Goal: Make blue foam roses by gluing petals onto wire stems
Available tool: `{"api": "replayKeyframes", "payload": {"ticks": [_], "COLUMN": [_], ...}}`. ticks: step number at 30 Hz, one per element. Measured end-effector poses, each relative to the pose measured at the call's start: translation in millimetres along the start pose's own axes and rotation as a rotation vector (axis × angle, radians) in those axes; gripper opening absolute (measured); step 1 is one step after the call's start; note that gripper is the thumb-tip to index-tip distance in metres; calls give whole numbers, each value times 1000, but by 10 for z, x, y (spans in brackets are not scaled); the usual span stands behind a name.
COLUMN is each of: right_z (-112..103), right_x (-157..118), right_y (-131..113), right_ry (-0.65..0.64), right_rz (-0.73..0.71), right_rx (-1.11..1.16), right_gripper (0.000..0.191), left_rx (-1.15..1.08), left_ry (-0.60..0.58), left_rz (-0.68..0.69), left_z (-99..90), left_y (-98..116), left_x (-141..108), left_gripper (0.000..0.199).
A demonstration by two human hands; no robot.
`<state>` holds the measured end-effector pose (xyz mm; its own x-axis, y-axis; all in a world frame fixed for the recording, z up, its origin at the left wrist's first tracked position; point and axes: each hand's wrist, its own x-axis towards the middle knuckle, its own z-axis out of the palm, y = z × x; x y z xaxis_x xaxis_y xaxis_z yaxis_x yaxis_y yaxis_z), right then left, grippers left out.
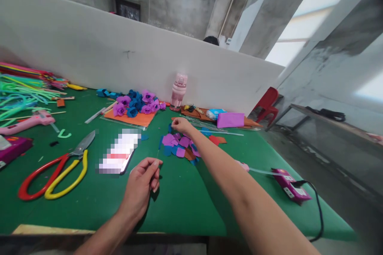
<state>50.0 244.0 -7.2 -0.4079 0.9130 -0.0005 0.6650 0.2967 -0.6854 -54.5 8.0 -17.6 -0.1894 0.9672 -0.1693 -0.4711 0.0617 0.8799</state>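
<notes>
Where the green table (179, 199) begins at far left: one heap of thin strips (22, 87), chiefly green and red. Below it, one pink glue gun (30, 123). At the left edge, one purple box (18, 149), partly out of frame, contents not visible. Next, one pair of scissors (79, 151), red and yellow handles, blades parted. One phone (119, 153), screen blurred. Beyond it, one group of purple and blue flowers (136, 103), partly upon an orange sheet (133, 120).

Left hand (143, 177): thumb and forefinger pinched on one thin stem (158, 153), which rises from the fingertips and is dark blue at its upper end. The stem stands just left of the loose pile of paper pieces (179, 143), purple, blue and brown.

Behind the pile, against the white partition (134, 48): one pink bottle (178, 91), upright, contents not discernible. Right hand (181, 124): above the pile's far side, fingers drawn in narrow beside a small blue piece (170, 128); whether gripped, cannot tell.

Further right: one blue-and-white packet (216, 114), contents unseen; one purple block (230, 120); one purple case (291, 187) with black cable (319, 207); one red chair (267, 105), off the table.
</notes>
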Motion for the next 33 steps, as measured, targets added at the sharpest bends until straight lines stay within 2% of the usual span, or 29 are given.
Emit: {"api": "replayKeyframes", "payload": {"ticks": [3,7,11,15,19,23,26,29,33], "right_z": [-158,-364,-485,-529,-653,-785,-677,-398,-95], "right_x": [-118,-377,-641,-818,-859,-886,-985,-1113,-1200], "right_y": [65,112,82,40,74,108,66,-17,-90], "right_ry": [-11,-67,-155,-237,-189,-111,-157,-213,-151], "right_rz": [-7,-2,30,80,123,113,83,58,71], "right_rx": [127,231,237,162,54,-70,-159,-255,-379], "right_gripper": [6,19,28,28,23,2,12,14,15], "left_rx": [3,-2,1,-3,-17,-19,-13,-5,-7], "left_ry": [-13,-22,-33,-40,-52,-51,-48,-50,-45], "left_rz": [-4,7,26,36,43,48,53,55,60], "left_z": [-4,-10,-14,-13,-20,-26,-25,-21,-15], "left_y": [1,-1,4,9,8,4,-4,-8,3], "left_x": [1,1,11,16,10,13,26,35,24], "left_gripper": [25,24,24,23,21,21,21,21,20]}}
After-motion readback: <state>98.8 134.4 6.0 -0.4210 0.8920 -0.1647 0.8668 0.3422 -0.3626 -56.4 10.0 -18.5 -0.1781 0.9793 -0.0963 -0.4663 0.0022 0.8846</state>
